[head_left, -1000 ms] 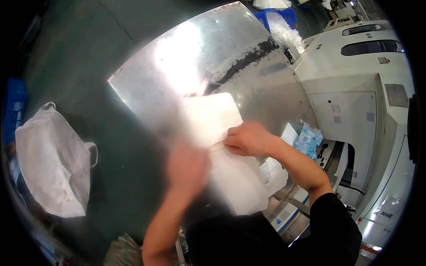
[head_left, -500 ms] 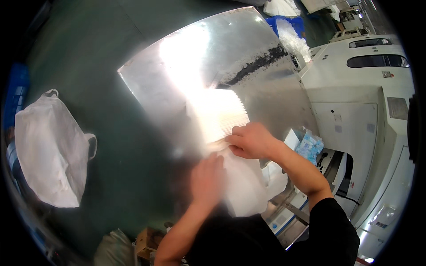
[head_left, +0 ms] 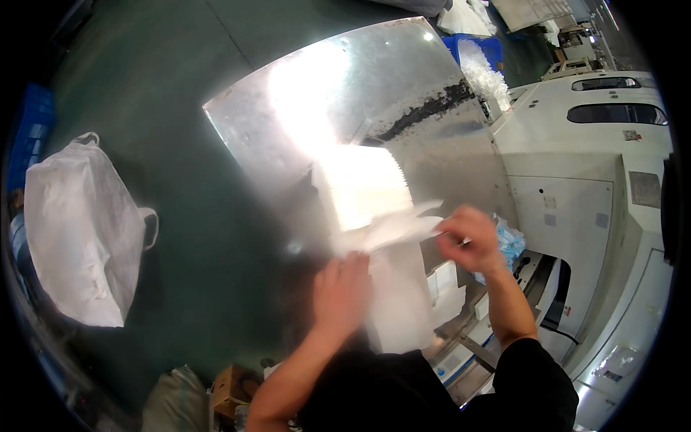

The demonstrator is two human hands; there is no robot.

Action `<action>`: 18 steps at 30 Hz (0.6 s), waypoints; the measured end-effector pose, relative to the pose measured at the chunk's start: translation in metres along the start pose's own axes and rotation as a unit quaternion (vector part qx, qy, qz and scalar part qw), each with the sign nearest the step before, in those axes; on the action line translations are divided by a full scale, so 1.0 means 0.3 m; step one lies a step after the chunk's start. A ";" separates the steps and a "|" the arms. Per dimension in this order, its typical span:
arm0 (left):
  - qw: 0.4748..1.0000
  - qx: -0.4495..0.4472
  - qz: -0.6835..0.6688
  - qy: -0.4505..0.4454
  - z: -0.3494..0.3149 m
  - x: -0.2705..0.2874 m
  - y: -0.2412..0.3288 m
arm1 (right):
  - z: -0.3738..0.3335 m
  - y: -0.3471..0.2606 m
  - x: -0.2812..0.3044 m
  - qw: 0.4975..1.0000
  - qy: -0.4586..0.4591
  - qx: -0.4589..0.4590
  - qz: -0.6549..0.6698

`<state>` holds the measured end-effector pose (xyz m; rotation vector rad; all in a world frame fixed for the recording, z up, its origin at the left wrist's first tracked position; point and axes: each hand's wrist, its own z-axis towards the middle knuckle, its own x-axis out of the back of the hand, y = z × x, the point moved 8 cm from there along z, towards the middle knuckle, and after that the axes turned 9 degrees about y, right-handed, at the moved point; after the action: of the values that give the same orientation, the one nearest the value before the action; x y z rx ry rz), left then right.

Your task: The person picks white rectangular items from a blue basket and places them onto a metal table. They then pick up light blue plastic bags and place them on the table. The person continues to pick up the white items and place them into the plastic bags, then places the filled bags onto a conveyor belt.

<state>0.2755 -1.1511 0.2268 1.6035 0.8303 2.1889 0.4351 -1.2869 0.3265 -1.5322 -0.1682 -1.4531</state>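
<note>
A thick stack of thin white sheets (head_left: 363,183), with ridged layered edges, lies on a shiny metal table (head_left: 389,65). My right hand (head_left: 471,236), blurred, is closed in a pinch on the right end of a loose white sheet (head_left: 403,227), which lifts and bends across the near end of the stack. My left hand (head_left: 342,291) rests at the left edge of a smooth white sheet-like piece (head_left: 399,295) nearer to me, its fingers stretched out and slightly smeared. I cannot tell whether that piece is film, fabric or paper.
On the left stands a large white bag (head_left: 86,237) with handles. To the right are a pale machine (head_left: 561,209) and a blue-and-white crumpled package (head_left: 509,241). A blue crate (head_left: 482,49) holds white scraps beyond the table. A cardboard box (head_left: 234,389) sits low at left.
My right hand has moved right, away from the stack, drawing the end of a white sheet with it. My left hand stays near the same spot. The view has shifted slightly.
</note>
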 end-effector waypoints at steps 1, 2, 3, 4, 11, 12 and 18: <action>1.000 0.004 -0.004 -0.002 -0.001 -0.001 -0.001 | -0.046 0.099 0.067 0.992 0.036 -0.115 0.040; 1.000 0.005 -0.011 -0.004 -0.001 -0.003 0.001 | -0.113 0.219 0.123 0.965 0.082 -0.222 0.110; 1.000 0.005 -0.019 -0.007 -0.002 -0.005 0.002 | -0.201 0.345 0.148 0.920 0.129 -0.325 0.178; 1.000 -0.002 -0.015 0.000 -0.006 -0.009 0.002 | -0.274 0.435 0.149 0.906 0.129 -0.377 0.142; 1.000 -0.006 0.005 0.001 -0.008 -0.020 0.007 | -0.278 0.417 0.061 0.924 0.024 -0.311 -0.221; 1.000 0.002 0.006 -0.014 -0.007 -0.015 0.005 | -0.223 0.348 0.035 0.945 0.032 -0.274 -0.179; 0.987 0.061 -0.127 0.076 0.058 0.051 -0.100 | 0.048 0.453 -0.105 0.933 0.163 -0.274 0.166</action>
<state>0.2839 -1.1143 0.2237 1.3102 1.1648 2.1298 0.5278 -1.3306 0.2308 -1.6136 0.7191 -1.5192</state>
